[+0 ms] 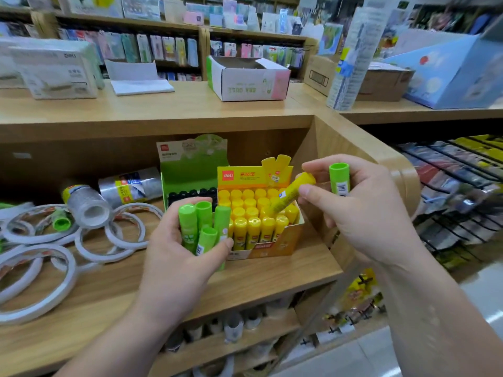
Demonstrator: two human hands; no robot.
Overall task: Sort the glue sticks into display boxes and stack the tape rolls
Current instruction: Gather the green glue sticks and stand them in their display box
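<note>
The left hand point(179, 257) gripped a bunch of green glue sticks point(202, 224) while the right hand point(364, 213) pinched a yellow glue stick point(291, 193) over the yellow box point(275, 248), apparently also holding one green stick point(339, 180); light, stiff, smooth tubes, best held mid-barrel.

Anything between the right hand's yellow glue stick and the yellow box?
Nothing visible does: the right hand tilts the yellow glue stick down into the yellow box, among its upright sticks; the left hand is beside the box.
</note>
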